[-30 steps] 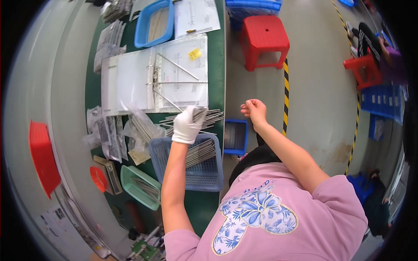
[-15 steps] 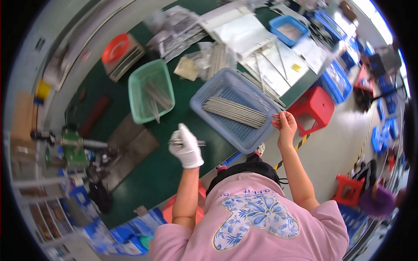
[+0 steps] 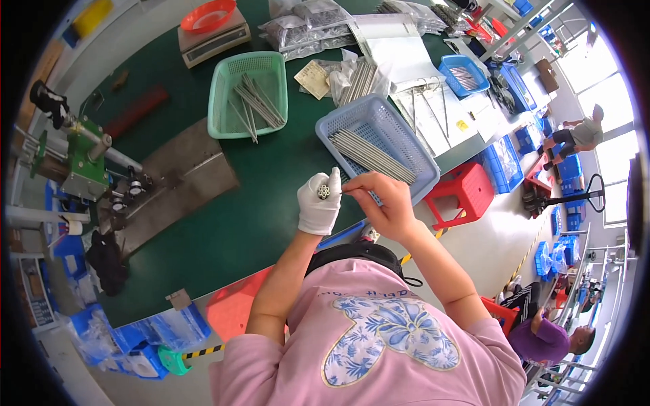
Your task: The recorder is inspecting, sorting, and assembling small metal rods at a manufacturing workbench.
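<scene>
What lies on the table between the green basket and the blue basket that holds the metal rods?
In the head view, only bare green tabletop lies between the green basket and the blue basket; the paper tag and bags sit further back.

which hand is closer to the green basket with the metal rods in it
Left. The gloved left hand, gripping a small bundle of rods, sits below and right of the green basket. The bare right hand is farther right, over the near edge of the blue basket.

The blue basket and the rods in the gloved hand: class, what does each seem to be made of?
Blue basket: likely moulded plastic, going by its even colour and perforated walls. Rods in the left hand: probably metal tubes, grey with a dull sheen and hollow-looking ends.
</scene>
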A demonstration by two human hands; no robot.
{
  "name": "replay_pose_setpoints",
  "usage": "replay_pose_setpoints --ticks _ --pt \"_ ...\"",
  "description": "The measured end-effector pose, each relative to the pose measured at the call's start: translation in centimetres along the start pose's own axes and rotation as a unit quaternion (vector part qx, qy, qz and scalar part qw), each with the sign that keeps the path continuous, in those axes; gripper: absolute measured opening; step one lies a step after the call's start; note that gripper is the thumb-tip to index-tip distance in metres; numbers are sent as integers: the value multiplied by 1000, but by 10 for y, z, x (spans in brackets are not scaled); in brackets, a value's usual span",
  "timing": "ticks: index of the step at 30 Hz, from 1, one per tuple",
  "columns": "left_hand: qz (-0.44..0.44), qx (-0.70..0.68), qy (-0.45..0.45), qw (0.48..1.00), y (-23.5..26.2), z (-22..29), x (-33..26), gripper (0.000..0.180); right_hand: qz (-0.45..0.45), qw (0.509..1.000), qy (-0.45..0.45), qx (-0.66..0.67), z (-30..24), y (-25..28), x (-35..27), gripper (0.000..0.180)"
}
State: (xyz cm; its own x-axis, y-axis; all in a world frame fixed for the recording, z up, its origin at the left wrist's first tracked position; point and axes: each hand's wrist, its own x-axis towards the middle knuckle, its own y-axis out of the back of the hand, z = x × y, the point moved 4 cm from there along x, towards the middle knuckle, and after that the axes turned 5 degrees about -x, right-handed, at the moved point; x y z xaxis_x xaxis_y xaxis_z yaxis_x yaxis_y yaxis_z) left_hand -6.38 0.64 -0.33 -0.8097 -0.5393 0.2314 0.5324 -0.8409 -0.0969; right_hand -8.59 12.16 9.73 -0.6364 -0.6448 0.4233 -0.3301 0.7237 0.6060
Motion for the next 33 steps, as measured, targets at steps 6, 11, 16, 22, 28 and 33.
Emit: replay_pose_setpoints --ticks 6,11,16,22,28,33 --pt "-6 -31 -48 998 -4 -3 -7 32 -41 998 42 -31 -2 -11 9 11" --pt "-13 -10 -69 997 -4 4 -8 25 -31 999 26 -29 1 -11 10 9" --pt "-15 -18 -52 998 -1 2 -5 24 -9 999 22 -24 1 -12 14 9" --pt "-17 5 -63 998 -3 -4 -6 24 -41 995 47 -74 -4 -13 18 9" --pt "-14 13 -80 997 -3 -4 -5 28 -61 982 115 -134 -13 -9 23 12" --pt "-19 -4 -81 997 -6 -15 -6 25 -69 982 118 -132 -15 -12 31 12"
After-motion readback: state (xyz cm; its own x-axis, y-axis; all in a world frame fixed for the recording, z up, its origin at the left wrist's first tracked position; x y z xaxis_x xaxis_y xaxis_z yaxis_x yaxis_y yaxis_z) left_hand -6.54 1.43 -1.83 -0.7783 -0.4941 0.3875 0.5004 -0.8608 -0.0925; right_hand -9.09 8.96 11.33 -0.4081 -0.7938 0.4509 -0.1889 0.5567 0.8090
